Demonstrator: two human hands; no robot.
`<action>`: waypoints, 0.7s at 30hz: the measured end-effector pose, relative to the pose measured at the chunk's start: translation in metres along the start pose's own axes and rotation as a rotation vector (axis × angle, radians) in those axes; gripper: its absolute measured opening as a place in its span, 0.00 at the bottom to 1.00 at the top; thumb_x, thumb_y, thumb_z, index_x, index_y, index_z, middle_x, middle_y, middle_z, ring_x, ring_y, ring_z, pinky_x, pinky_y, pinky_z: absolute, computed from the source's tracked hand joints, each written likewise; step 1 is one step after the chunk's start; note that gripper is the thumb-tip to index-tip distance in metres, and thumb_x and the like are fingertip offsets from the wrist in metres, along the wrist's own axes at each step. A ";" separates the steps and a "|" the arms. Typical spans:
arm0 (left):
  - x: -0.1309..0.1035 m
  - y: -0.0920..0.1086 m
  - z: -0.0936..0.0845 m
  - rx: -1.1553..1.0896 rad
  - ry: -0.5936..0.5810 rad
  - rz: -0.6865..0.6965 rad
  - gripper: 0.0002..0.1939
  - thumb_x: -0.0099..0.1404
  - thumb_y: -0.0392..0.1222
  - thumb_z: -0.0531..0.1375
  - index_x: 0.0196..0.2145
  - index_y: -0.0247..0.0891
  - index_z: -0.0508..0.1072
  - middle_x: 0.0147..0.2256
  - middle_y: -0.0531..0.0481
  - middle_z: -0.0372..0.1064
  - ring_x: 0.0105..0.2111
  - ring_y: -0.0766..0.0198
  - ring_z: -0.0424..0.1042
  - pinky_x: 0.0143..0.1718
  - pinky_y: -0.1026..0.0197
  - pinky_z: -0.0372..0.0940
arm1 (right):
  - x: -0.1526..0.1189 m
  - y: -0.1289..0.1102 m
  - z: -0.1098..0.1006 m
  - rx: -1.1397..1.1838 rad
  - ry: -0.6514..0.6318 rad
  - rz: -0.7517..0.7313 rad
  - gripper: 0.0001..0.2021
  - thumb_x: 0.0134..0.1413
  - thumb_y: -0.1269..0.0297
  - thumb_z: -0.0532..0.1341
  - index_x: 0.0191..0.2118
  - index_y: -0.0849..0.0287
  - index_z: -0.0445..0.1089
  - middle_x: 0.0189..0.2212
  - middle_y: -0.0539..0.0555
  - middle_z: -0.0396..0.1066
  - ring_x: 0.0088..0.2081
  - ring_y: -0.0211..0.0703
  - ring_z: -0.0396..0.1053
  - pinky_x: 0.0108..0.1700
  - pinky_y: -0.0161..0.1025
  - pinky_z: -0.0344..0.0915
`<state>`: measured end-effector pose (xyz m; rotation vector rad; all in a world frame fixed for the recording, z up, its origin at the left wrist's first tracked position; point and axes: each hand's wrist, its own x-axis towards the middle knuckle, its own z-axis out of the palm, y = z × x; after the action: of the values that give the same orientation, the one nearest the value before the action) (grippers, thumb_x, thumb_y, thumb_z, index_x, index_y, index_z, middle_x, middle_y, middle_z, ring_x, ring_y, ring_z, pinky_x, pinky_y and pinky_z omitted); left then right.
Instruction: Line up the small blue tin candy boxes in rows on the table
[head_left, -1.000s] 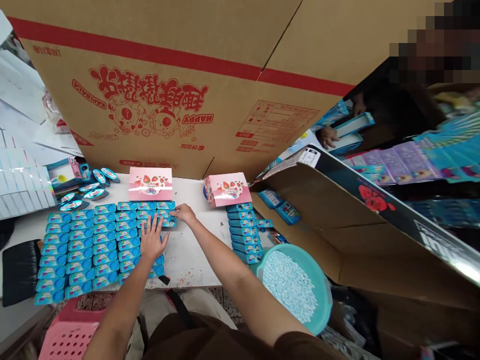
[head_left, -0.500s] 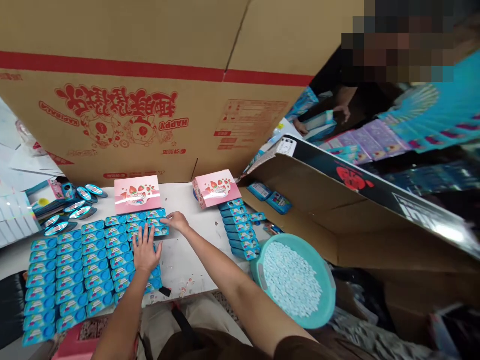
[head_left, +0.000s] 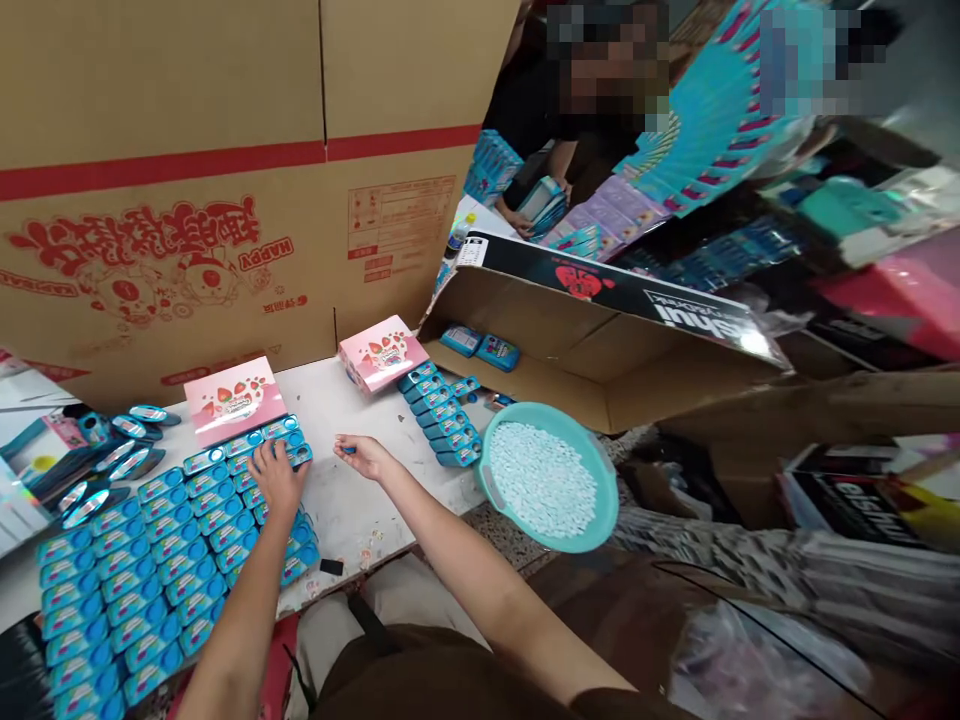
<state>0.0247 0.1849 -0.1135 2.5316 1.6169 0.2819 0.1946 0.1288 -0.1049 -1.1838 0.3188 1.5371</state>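
Currently, the right hand (head_left: 360,456) pinches a small blue piece (head_left: 348,450). Left of it, at the spread left hand (head_left: 277,484), the end blue case (head_left: 302,455) lies with long axis roughly parallel to the table's (head_left: 355,512) near edge.

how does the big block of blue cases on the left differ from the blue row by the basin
The big block has several columns, while the blue row is mostly one. The left hand lies on the block; no hand touches the row. The row is beside the teal basin, the block well apart from it. Both consist of small blue cases on the white table.
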 end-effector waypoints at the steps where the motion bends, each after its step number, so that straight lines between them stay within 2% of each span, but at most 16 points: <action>1: 0.003 0.002 0.001 0.002 -0.002 0.004 0.26 0.57 0.53 0.58 0.49 0.34 0.65 0.52 0.36 0.60 0.55 0.45 0.54 0.57 0.41 0.45 | -0.002 0.002 -0.001 -0.008 -0.006 -0.015 0.10 0.43 0.85 0.55 0.27 0.63 0.66 0.23 0.50 0.67 0.26 0.31 0.68 0.34 0.29 0.70; 5: 0.002 0.007 0.002 -0.022 0.015 -0.014 0.24 0.58 0.52 0.58 0.47 0.34 0.66 0.52 0.36 0.60 0.55 0.44 0.55 0.56 0.42 0.48 | -0.007 0.010 -0.002 -0.097 0.009 -0.101 0.12 0.40 0.86 0.57 0.29 0.63 0.67 0.23 0.51 0.70 0.28 0.35 0.71 0.36 0.34 0.72; 10: -0.018 0.000 -0.009 -0.089 0.020 -0.005 0.30 0.60 0.53 0.55 0.54 0.31 0.61 0.57 0.33 0.56 0.60 0.44 0.48 0.58 0.41 0.43 | -0.004 0.017 0.009 -0.437 0.148 -0.271 0.05 0.45 0.76 0.60 0.31 0.63 0.69 0.27 0.52 0.73 0.29 0.37 0.71 0.36 0.35 0.69; 12: -0.026 -0.005 -0.015 -0.101 0.005 -0.011 0.30 0.62 0.53 0.52 0.57 0.31 0.58 0.59 0.33 0.52 0.62 0.45 0.43 0.59 0.40 0.41 | -0.002 0.028 0.019 -0.603 0.163 -0.314 0.05 0.47 0.70 0.62 0.33 0.62 0.71 0.32 0.53 0.74 0.35 0.40 0.71 0.38 0.36 0.69; 14: -0.032 -0.010 -0.017 -0.088 -0.007 -0.035 0.31 0.65 0.52 0.49 0.60 0.31 0.54 0.61 0.35 0.49 0.63 0.46 0.38 0.60 0.39 0.39 | -0.004 0.046 0.032 -0.745 0.137 -0.313 0.10 0.52 0.64 0.61 0.40 0.62 0.70 0.40 0.53 0.72 0.41 0.43 0.69 0.41 0.40 0.69; 18: -0.037 -0.015 -0.015 -0.053 -0.018 -0.031 0.31 0.66 0.51 0.47 0.62 0.33 0.51 0.62 0.36 0.47 0.63 0.45 0.38 0.59 0.38 0.41 | -0.016 0.083 0.062 -0.867 0.105 -0.307 0.17 0.57 0.57 0.57 0.48 0.62 0.65 0.46 0.55 0.66 0.44 0.46 0.67 0.44 0.47 0.68; 21: -0.044 -0.018 -0.009 -0.092 0.051 -0.002 0.33 0.65 0.50 0.47 0.64 0.38 0.45 0.62 0.37 0.47 0.63 0.43 0.41 0.57 0.35 0.45 | -0.016 0.078 0.079 -0.937 0.158 -0.381 0.13 0.59 0.58 0.55 0.46 0.58 0.67 0.46 0.55 0.67 0.42 0.41 0.67 0.43 0.43 0.67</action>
<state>-0.0114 0.1531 -0.1121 2.4741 1.5854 0.4139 0.0865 0.1499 -0.0849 -1.9500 -0.5745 1.2556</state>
